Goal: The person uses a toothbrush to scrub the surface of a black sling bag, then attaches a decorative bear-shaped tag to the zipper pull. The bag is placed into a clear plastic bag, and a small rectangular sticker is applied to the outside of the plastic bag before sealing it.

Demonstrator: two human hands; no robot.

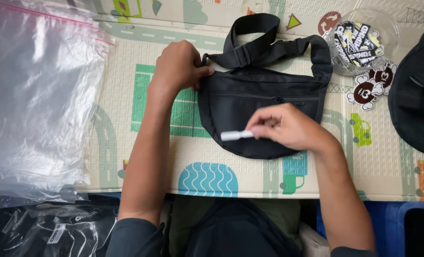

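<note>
A black fabric crossbody bag (250,107) lies flat on the patterned foam play mat (126,119); the left hand (178,66) pinches its upper-left corner; the right hand (288,126), over its lower front, grips a small white stick (235,135).

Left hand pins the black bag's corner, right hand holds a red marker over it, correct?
Not quite: the head view shows the thing in the right hand is white, not red. The left hand does grip the black bag at its corner.

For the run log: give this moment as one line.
left hand: grips bag corner | right hand: holds small white stick over black bag | surface: play mat | nearby: plastic bags, sticker jar
</note>
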